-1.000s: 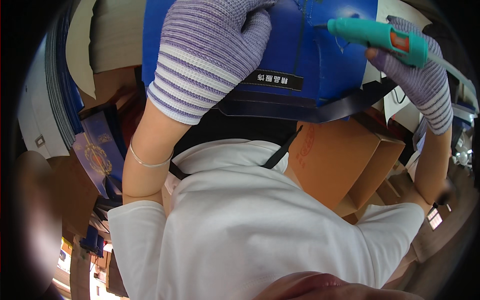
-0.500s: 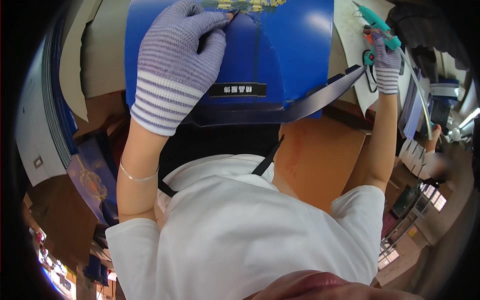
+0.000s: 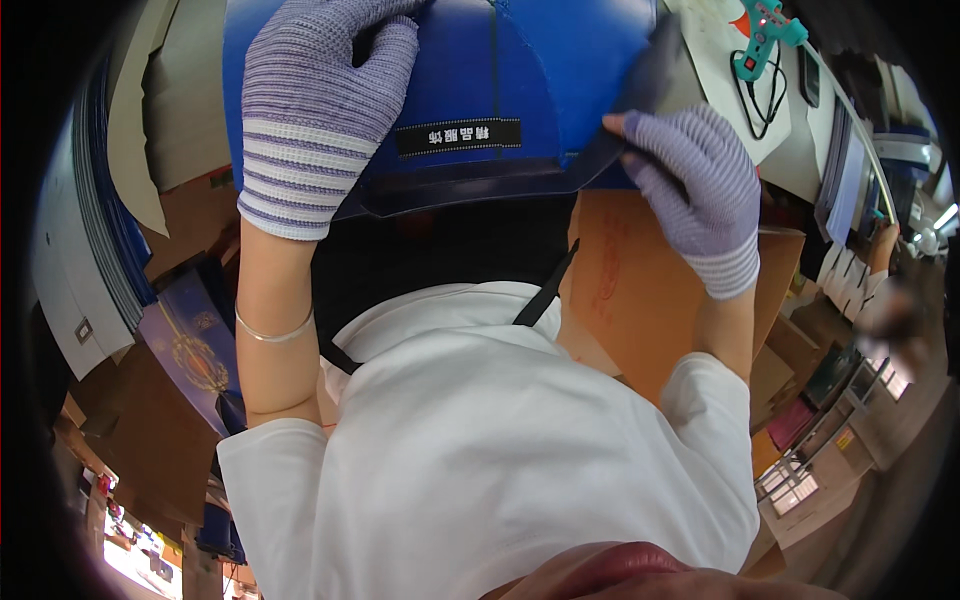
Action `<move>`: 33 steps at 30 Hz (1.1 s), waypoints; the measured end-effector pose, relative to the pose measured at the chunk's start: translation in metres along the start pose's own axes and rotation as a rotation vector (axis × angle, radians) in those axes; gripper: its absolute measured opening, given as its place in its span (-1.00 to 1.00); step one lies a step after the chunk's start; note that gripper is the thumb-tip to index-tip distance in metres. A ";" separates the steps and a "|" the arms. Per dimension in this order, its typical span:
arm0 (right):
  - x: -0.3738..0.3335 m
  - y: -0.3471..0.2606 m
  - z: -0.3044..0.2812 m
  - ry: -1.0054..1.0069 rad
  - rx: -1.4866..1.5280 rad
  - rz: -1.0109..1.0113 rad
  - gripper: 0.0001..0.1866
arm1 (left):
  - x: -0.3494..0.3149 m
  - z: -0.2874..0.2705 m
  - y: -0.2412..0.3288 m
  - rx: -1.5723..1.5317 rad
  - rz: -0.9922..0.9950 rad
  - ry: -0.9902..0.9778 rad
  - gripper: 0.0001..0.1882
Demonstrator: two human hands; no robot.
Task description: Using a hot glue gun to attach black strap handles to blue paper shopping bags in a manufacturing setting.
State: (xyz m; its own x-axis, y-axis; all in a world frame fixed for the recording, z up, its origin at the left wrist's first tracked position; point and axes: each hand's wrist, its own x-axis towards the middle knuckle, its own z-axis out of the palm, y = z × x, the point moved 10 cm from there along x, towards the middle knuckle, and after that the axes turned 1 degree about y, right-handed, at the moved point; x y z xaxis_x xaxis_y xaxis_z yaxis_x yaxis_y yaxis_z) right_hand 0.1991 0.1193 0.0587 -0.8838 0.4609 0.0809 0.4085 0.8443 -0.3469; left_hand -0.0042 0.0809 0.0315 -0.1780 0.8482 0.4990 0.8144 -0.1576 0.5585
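Observation:
A glossy blue cardboard box piece (image 3: 450, 80) lies in front of me, with a black printed label strip (image 3: 460, 138) near its close edge. My left hand (image 3: 320, 100), in a purple-and-white striped knit glove with bare fingertips, rests over its left side. The left fingers are drawn together at the top edge of the picture; what they pinch is cut off there. At the right, my similarly gloved right hand (image 3: 697, 185) pinches the dark blue flap (image 3: 600, 165) that runs along the near edge and up the right side.
A teal glue gun (image 3: 767, 40) with a black cord lies on the white surface beyond the right hand, near a dark phone-like object (image 3: 809, 78). Stacked boards (image 3: 85, 215) stand at left. A brown carton (image 3: 640, 280) is below the box piece. Another person (image 3: 865, 285) is far right.
My right hand has let go of the glue gun and moved nearer, down and left, onto the flap. The box piece and my left hand sit slightly further left and higher in view.

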 end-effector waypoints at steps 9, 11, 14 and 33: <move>0.016 0.014 0.016 0.326 0.115 0.341 -0.49 | 0.013 -0.004 0.010 -0.157 -0.296 -0.020 -0.81; 0.022 0.007 0.019 0.388 0.092 0.294 -0.54 | -0.002 -0.004 0.002 -0.011 -0.007 0.062 -0.82; 0.025 0.001 0.018 0.443 0.040 0.268 -0.61 | -0.004 0.000 -0.002 -0.055 -0.027 0.052 -0.82; 0.088 -0.017 0.000 0.522 -0.069 0.137 -0.86 | 0.014 -0.007 0.010 -0.136 -0.308 -0.026 -0.78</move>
State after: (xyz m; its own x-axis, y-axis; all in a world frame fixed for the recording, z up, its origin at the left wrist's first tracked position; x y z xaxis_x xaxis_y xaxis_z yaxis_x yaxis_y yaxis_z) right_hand 0.1147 0.1457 0.0716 -0.5976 0.6275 0.4991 0.5413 0.7750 -0.3263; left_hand -0.0022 0.0875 0.0489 -0.3886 0.8788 0.2768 0.6432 0.0437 0.7644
